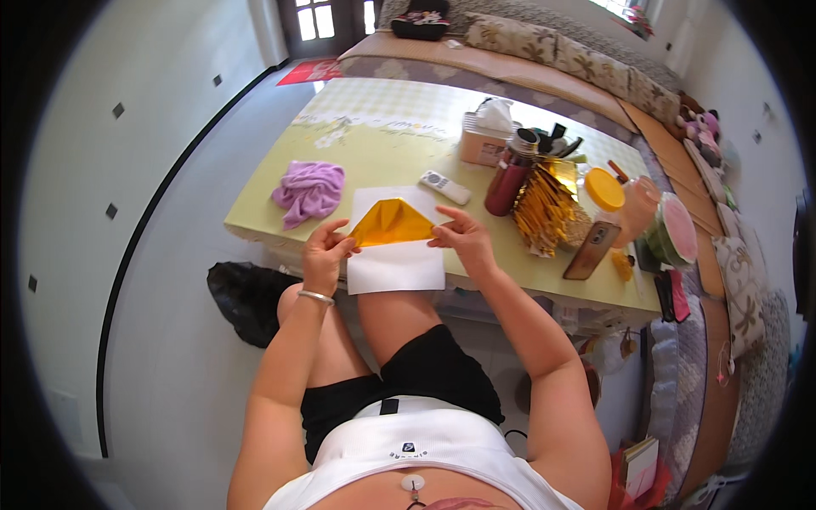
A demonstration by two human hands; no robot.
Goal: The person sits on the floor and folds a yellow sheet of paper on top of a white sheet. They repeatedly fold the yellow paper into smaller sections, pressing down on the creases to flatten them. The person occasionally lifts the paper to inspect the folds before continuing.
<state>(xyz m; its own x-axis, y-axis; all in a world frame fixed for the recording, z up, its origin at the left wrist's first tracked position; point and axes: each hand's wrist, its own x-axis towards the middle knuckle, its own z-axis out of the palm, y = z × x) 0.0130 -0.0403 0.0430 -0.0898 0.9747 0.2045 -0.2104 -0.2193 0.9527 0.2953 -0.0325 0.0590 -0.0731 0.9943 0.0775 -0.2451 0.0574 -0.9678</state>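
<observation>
A folded piece of shiny gold paper (393, 223) is stretched between my two hands, wide along its near edge and narrower at the far one. My left hand (325, 253) pinches its left corner between thumb and fingers. At the opposite corner, the thumb and fingers of my right hand (466, 240) grip the paper. Beneath it lies a white sheet (396, 270), which reaches over the table's near edge toward my lap. A crumpled purple cloth (308, 191) rests left of my left hand. Beyond my right hand is a white remote control (445, 186).
The table (255, 204) has a pale patterned cover. On its right stand a dark red flask (505, 183), a tissue box (483, 143), a bundle of folded gold paper pieces (544, 208), a propped phone (592, 250) and a yellow-lidded jar (604, 189). A black bag (242, 297) sits beside my left leg.
</observation>
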